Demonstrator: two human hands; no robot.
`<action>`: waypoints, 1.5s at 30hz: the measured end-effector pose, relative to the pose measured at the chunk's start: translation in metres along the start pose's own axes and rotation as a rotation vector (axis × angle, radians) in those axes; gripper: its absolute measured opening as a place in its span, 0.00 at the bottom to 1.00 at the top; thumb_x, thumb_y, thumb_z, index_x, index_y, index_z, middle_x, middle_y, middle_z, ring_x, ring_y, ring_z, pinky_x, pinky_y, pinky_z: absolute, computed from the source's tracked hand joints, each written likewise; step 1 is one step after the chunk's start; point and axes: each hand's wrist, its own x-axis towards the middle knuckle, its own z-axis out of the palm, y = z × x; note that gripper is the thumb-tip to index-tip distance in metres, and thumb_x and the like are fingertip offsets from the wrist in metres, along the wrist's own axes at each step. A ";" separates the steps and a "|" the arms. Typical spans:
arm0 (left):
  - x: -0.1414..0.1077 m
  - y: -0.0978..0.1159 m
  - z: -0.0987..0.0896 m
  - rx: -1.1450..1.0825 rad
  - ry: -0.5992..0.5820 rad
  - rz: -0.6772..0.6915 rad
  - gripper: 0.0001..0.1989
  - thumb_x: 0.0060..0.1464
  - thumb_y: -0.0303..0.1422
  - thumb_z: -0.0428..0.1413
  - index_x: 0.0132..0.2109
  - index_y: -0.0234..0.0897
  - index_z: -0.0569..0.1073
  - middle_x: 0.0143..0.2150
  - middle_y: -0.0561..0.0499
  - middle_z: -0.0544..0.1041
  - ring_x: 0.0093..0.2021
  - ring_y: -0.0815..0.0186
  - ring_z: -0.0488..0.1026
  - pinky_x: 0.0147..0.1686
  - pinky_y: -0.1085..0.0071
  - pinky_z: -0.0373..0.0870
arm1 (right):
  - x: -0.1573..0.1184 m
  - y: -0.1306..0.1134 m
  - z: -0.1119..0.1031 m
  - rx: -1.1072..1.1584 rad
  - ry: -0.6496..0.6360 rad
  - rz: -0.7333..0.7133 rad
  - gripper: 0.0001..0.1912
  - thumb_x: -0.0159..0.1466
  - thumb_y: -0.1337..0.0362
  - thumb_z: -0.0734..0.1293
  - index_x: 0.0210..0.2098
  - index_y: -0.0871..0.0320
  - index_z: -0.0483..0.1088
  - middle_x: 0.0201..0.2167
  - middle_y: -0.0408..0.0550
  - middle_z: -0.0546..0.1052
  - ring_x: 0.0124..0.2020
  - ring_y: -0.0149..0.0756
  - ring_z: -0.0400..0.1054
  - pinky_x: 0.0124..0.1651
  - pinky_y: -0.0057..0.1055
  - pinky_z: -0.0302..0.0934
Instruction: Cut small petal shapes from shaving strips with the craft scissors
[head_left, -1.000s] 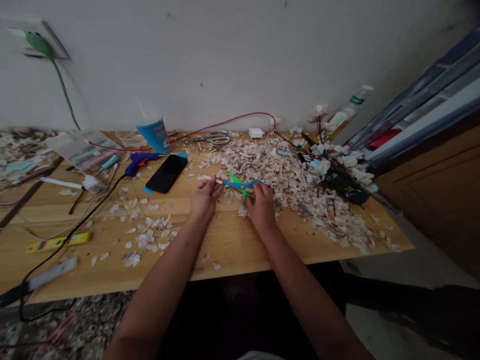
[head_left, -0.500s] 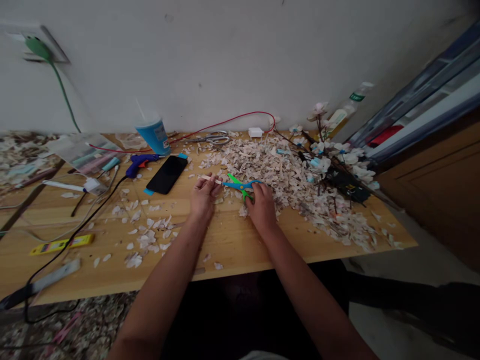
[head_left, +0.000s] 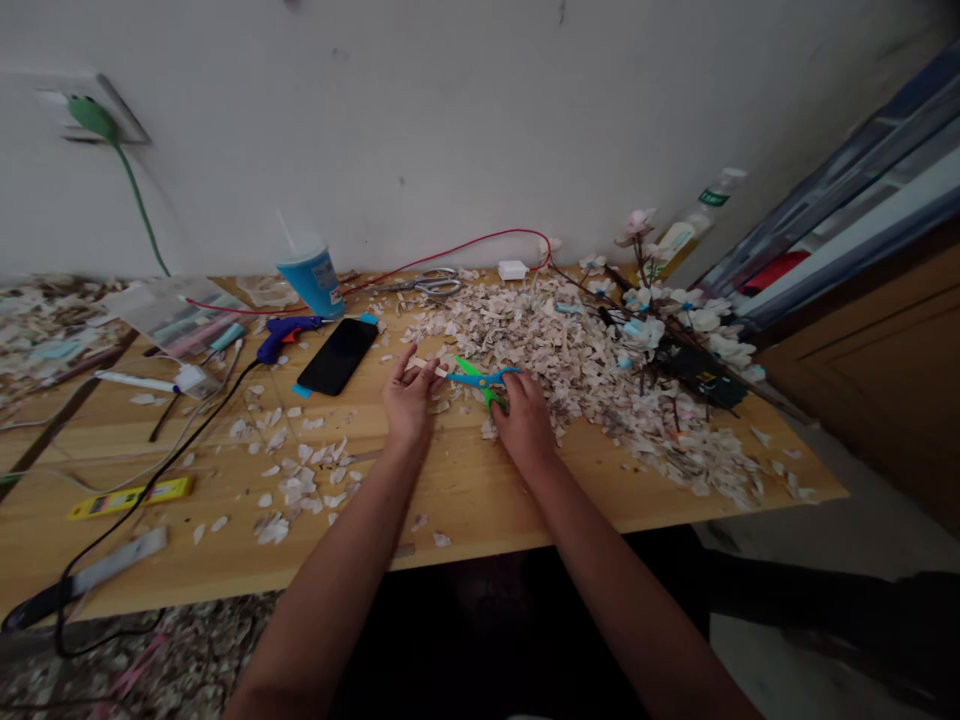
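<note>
My right hand (head_left: 523, 415) is closed round the handles of blue-and-green scissors (head_left: 480, 379), whose blades stand apart and point left. In front of the blade tips, my left hand (head_left: 409, 398) pinches a small pale strip (head_left: 439, 373) between thumb and a finger, its other fingers partly spread. What the strip is made of is too small to tell. Just beyond and to the right of the scissors spreads a large heap of pale petal-like scraps (head_left: 555, 340).
Left of my hands lie a black phone (head_left: 337, 357), a blue glue gun (head_left: 285, 335) with a black cord, a yellow packet (head_left: 131, 497) and a utility knife (head_left: 90, 575). A blue cup (head_left: 316, 285) stands behind. Artificial blossom branches (head_left: 675, 310) and a bottle (head_left: 694, 225) are at right.
A longer pale strip stuck out past my left fingers before; now only a short piece shows by the blades. My left fingers have spread more. The view has shifted slightly.
</note>
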 end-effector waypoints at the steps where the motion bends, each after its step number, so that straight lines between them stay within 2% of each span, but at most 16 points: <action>1: 0.000 -0.001 0.000 0.008 -0.002 -0.002 0.32 0.47 0.31 0.70 0.60 0.40 0.72 0.35 0.52 0.82 0.41 0.61 0.83 0.44 0.68 0.79 | 0.000 0.000 0.000 -0.004 -0.006 0.002 0.20 0.64 0.68 0.62 0.56 0.61 0.68 0.52 0.61 0.71 0.56 0.51 0.63 0.58 0.49 0.62; 5: 0.001 -0.006 0.000 0.011 -0.006 -0.003 0.31 0.47 0.31 0.69 0.59 0.41 0.73 0.34 0.53 0.82 0.41 0.62 0.83 0.43 0.70 0.78 | 0.000 -0.001 0.000 -0.014 -0.012 0.010 0.20 0.64 0.68 0.62 0.56 0.62 0.68 0.52 0.61 0.71 0.55 0.51 0.63 0.58 0.49 0.62; 12: 0.004 -0.006 -0.004 -0.025 0.019 0.004 0.30 0.48 0.31 0.69 0.59 0.41 0.73 0.36 0.53 0.82 0.41 0.62 0.83 0.47 0.66 0.78 | -0.001 0.002 0.003 0.004 -0.006 0.003 0.21 0.64 0.67 0.62 0.56 0.62 0.68 0.52 0.61 0.71 0.56 0.51 0.63 0.59 0.50 0.61; 29: -0.001 -0.001 0.004 0.019 0.016 0.006 0.29 0.48 0.31 0.69 0.57 0.43 0.74 0.34 0.54 0.82 0.41 0.63 0.83 0.44 0.69 0.78 | -0.001 -0.003 0.000 -0.033 -0.057 -0.001 0.19 0.65 0.68 0.62 0.55 0.61 0.68 0.49 0.60 0.71 0.53 0.50 0.64 0.56 0.49 0.63; 34: -0.003 -0.004 0.003 0.073 -0.036 0.038 0.30 0.48 0.31 0.69 0.59 0.41 0.73 0.33 0.54 0.82 0.40 0.63 0.83 0.42 0.70 0.77 | -0.002 -0.006 -0.001 -0.059 -0.054 0.006 0.19 0.65 0.69 0.62 0.56 0.62 0.67 0.50 0.61 0.70 0.53 0.51 0.63 0.56 0.48 0.62; 41: -0.003 -0.005 0.003 0.115 -0.051 0.032 0.40 0.45 0.32 0.70 0.65 0.40 0.67 0.30 0.55 0.81 0.36 0.65 0.82 0.39 0.72 0.77 | -0.003 -0.010 -0.003 -0.106 -0.052 0.012 0.18 0.66 0.69 0.61 0.56 0.61 0.67 0.50 0.60 0.70 0.53 0.51 0.63 0.55 0.48 0.62; 45: -0.006 -0.005 0.006 0.129 -0.077 -0.009 0.49 0.43 0.33 0.71 0.70 0.43 0.60 0.28 0.58 0.79 0.29 0.69 0.79 0.36 0.74 0.76 | -0.003 -0.014 -0.005 -0.141 -0.060 0.000 0.17 0.67 0.67 0.61 0.55 0.62 0.67 0.49 0.61 0.70 0.51 0.51 0.64 0.53 0.48 0.62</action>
